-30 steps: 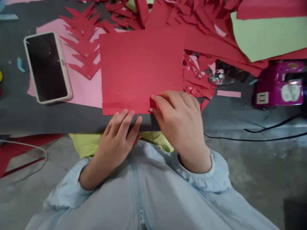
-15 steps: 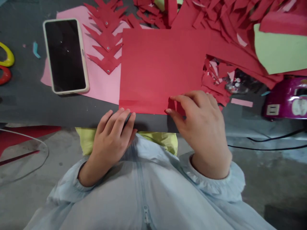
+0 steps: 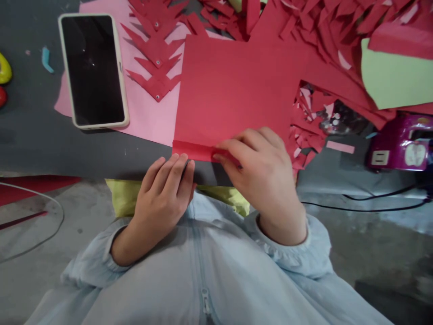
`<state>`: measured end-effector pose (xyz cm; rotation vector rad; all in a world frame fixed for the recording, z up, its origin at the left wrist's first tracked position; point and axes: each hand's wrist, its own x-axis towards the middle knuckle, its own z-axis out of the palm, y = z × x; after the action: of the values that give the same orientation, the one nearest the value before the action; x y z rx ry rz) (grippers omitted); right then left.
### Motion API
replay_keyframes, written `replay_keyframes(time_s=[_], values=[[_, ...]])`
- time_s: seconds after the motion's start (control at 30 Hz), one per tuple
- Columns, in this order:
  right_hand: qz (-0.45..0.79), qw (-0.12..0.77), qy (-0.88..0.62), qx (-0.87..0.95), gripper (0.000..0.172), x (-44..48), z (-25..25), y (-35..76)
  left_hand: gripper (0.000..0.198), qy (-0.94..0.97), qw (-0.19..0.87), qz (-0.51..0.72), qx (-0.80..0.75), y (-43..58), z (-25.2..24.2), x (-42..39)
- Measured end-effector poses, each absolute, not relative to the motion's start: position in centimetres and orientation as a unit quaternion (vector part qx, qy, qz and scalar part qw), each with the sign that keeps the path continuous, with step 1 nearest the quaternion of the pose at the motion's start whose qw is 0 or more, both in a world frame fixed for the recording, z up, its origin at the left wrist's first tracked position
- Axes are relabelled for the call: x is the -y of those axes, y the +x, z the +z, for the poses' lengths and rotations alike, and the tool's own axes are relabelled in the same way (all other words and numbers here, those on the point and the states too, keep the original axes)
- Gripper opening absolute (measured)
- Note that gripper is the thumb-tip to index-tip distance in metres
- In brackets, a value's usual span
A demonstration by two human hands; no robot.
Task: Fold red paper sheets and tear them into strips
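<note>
A red paper sheet lies on the dark table in front of me, its near edge folded over into a narrow strip. My right hand presses on that folded strip, fingers closed down on the paper near the strip's right part. My left hand rests at the table's near edge with its fingers stretched out and held together, the fingertips touching the strip's left part from below.
A phone with a dark screen lies on a pink sheet at the left. Red arrow-shaped cutouts sit beside it. Red paper scraps, a green sheet and a purple device with a black cable fill the right.
The near edge of the red sheet has been folded into a strip. My right hand slid left along it. My left hand stayed at the table edge. The camera view shifted.
</note>
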<state>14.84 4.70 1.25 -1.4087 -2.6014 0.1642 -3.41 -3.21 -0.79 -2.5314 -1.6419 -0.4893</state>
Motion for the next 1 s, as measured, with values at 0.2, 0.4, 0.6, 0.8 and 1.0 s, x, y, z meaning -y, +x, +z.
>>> replay_keyframes(time_s=[0.2, 0.4, 0.6, 0.8, 1.0], values=[[0.038, 0.151, -0.435, 0.887, 0.032, -4.2, 0.2, 13.7, 0.041, -0.818, 0.024, -0.172, 0.548, -3.2, -1.3, 3.6], [-0.006, 0.136, -0.394, 0.909, 0.027, -3.9, -0.2, 14.1, 0.052, -0.806, 0.009, -0.179, 0.564, -2.7, -1.5, 3.9], [-0.067, 0.165, -0.360, 0.916, 0.019, -3.7, -0.2, 14.1, 0.051, -0.797, 0.038, -0.160, 0.581, -2.1, -1.4, 3.8], [-0.056, 0.180, -0.359, 0.914, 0.021, -3.6, -0.6, 14.3, 0.046, -0.789, 0.033, -0.185, 0.585, -1.9, -2.1, 4.3], [-0.031, 0.177, -0.384, 0.906, 0.021, -3.5, -0.6, 14.8, 0.045, -0.782, 0.040, -0.191, 0.592, -1.8, -2.2, 4.4]])
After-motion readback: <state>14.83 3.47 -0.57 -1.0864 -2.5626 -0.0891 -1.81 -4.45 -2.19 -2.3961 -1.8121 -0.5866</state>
